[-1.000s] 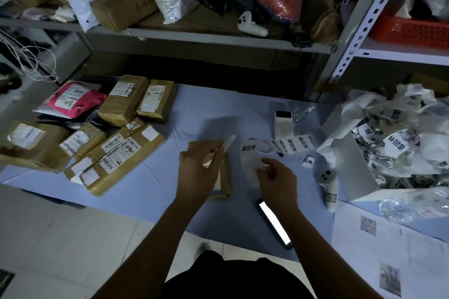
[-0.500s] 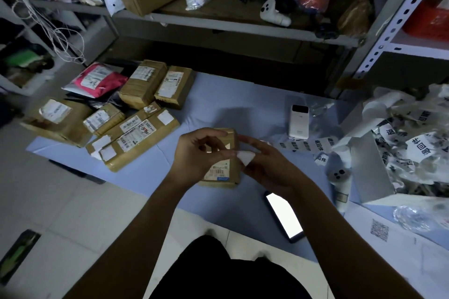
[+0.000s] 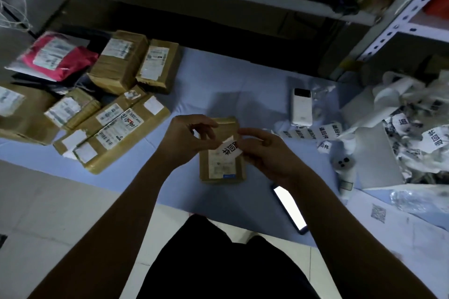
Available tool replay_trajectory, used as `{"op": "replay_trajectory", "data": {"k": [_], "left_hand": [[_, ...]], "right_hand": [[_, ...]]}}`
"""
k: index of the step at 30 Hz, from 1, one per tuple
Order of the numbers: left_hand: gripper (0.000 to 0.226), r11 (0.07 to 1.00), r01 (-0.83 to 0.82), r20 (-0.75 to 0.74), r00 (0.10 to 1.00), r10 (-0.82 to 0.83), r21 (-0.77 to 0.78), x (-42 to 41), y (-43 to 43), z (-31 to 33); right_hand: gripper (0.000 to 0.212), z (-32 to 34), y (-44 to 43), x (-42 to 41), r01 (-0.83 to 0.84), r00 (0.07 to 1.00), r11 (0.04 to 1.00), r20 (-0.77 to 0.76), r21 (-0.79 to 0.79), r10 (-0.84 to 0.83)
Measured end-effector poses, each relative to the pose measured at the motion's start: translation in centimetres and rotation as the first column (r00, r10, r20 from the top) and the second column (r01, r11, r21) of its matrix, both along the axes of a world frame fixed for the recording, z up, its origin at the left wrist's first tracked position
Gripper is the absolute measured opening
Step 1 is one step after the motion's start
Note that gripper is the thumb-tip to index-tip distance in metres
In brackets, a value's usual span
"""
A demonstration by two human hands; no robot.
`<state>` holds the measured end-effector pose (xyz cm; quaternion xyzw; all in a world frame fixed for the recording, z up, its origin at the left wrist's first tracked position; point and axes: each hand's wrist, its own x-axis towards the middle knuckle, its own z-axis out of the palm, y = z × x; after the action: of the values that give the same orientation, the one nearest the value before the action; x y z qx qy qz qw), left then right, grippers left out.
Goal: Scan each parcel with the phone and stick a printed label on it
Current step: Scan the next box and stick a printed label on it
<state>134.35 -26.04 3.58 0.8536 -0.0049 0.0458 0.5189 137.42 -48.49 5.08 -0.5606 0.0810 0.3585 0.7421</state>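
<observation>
A small brown parcel [image 3: 222, 172] lies flat on the blue table [image 3: 243, 90] in front of me, its shipping label facing up. Just above it I hold a white printed label [image 3: 230, 149] with black characters. My left hand [image 3: 187, 139] pinches the label's left edge and my right hand [image 3: 264, 153] pinches its right side. The phone [image 3: 290, 206] lies screen-up and lit near the table's front edge, right of the parcel. A strip of printed labels [image 3: 313, 132] trails from the white label printer [image 3: 302, 107] behind my right hand.
Several taped brown parcels [image 3: 116, 128] and a red mailer [image 3: 58, 59] are piled at the left. A white box [image 3: 374, 155] heaped with label backing scraps stands at the right, with a white scanner-like device [image 3: 343, 165] beside it. Shelving rises behind the table.
Both hands came together over the small parcel. The label, earlier half hidden between my fingers, now faces up, held by both hands low over the parcel's top.
</observation>
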Motion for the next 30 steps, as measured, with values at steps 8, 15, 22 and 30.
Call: {"op": "replay_trajectory", "data": {"k": [8, 15, 22, 30], "left_hand": [[0.015, 0.974, -0.226, -0.273, 0.936, 0.222, 0.015, 2.7, 5.1, -6.0], [0.072, 0.961, -0.271, -0.496, 0.828, 0.261, 0.052, 3.1, -0.2, -9.2], [0.109, 0.926, -0.299, -0.456, 0.807, 0.375, 0.233, 3.3, -1.3, -11.5], [0.059, 0.928, -0.373, -0.511, 0.794, 0.329, 0.019, 1.1, -0.5, -12.6]], "right_hand": [[0.021, -5.8, 4.0, 1.7, 0.319, 0.938, 0.855, 0.264, -0.409, -0.224], [0.014, -10.0, 6.6, 1.6, 0.384, 0.906, 0.541, 0.418, -0.748, -0.065], [0.011, -11.1, 7.4, 1.7, 0.384, 0.876, 0.373, 0.461, -0.844, 0.143], [0.051, -11.9, 6.6, 0.4, 0.363, 0.928, 0.291, 0.371, -0.885, -0.03]]}}
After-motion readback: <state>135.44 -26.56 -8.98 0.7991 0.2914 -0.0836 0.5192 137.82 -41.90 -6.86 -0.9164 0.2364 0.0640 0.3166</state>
